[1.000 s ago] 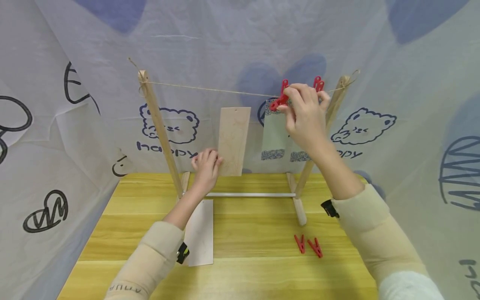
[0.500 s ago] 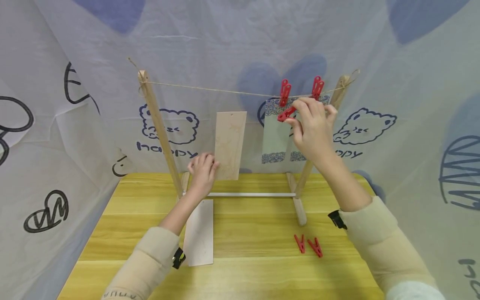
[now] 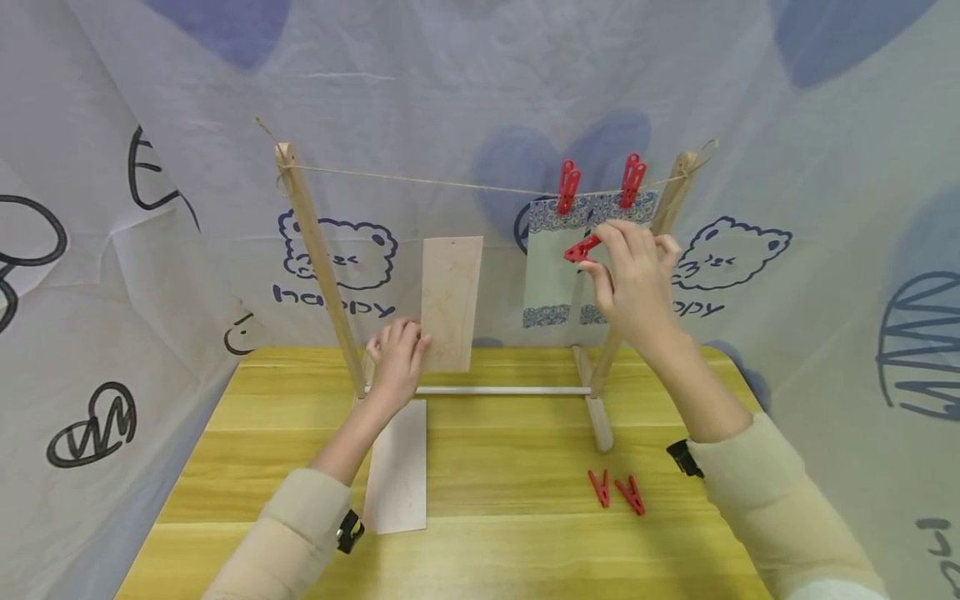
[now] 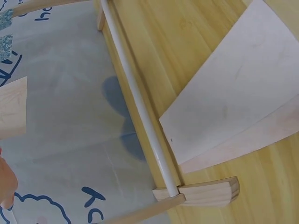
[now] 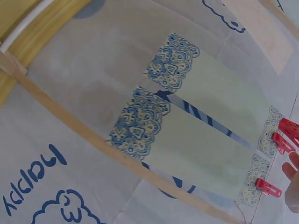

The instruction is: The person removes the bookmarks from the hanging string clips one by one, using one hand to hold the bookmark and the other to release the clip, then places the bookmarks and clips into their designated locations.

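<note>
In the head view my left hand [image 3: 397, 362] holds a pale card [image 3: 450, 304] by its left edge; the card stands upright in the air below the string [image 3: 420, 179], with a small hole at its top. My right hand [image 3: 637, 279] pinches a red clothespin [image 3: 581, 248] between thumb and fingers, in front of two hanging cards. Those pale green cards [image 5: 210, 88] have blue patterned bands at both ends. Two red clothespins [image 3: 568, 190] fix them to the string at the right. Only a bit of each hand shows in its own wrist view.
A wooden frame with two posts [image 3: 318, 258] and a white crossbar [image 3: 502, 390] carries the string. Pale cards [image 3: 401, 467] lie partly overlapping on the yellow wood-grain table [image 3: 510, 550]. Two loose red clothespins [image 3: 630, 495] lie at right. A printed cloth [image 3: 420, 83] hangs behind.
My right hand has drawn the clothespin down and away from the string, leaving the clothespin on the string in plain view. My left hand has lowered the card, moving it slightly left.
</note>
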Demonstrator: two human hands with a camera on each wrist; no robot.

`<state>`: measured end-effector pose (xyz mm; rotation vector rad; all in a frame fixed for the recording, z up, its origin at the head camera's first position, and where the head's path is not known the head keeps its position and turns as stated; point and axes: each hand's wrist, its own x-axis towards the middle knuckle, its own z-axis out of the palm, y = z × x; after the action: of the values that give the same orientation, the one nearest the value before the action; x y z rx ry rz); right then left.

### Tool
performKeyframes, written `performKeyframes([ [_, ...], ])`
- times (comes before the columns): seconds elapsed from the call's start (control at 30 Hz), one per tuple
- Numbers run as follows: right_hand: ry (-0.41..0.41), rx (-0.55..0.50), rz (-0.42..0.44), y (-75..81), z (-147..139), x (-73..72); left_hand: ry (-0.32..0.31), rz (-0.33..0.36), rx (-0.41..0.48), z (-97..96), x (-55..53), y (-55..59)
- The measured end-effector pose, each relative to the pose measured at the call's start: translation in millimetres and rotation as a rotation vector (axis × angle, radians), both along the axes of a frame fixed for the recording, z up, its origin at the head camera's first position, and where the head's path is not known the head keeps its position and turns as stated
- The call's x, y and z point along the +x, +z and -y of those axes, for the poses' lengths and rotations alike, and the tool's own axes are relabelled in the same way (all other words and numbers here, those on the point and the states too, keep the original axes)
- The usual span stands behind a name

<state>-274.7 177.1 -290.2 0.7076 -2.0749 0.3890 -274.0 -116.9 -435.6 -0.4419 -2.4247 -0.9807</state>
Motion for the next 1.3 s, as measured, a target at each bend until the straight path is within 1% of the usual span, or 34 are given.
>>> performKeyframes([
  [0.27, -0.016, -0.003, 0.026, -12.4, -7, 3.4, -0.014, 0.016, 0.008, 3.2, 5.7, -8.7],
  [0.43, -0.038, 0.005, 0.057, -20.4, -11, 7.1, -0.007, 0.0, 0.003, 4.1, 8.8, -15.5],
  [0.57, -0.04, 0.011, 0.062, -26.9, -15, 9.3, -0.001, -0.002, -0.002, 4.6, 11.6, -20.6],
  [0.77, -0.052, 0.039, 0.076, -38.1, -22, 13.3, 0.014, 0.038, -0.007, 4.8, 17.8, -29.4],
  [0.9, -0.071, 0.04, 0.089, -46.8, -26, 15.4, 0.013, 0.081, -0.006, 5.0, 22.5, -34.6],
  [1.0, -0.082, 0.032, 0.1, -54.4, -30, 15.0, 0.012, 0.095, -0.004, 5.5, 25.6, -38.0],
  [1.17, -0.089, 0.01, 0.116, -68.1, -35, 15.1, 0.008, 0.082, 0.006, 6.6, 29.3, -44.0],
  [1.3, -0.103, -0.005, 0.141, -77.9, -40, 16.7, 0.004, 0.045, 0.022, 7.1, 31.6, -48.7],
])
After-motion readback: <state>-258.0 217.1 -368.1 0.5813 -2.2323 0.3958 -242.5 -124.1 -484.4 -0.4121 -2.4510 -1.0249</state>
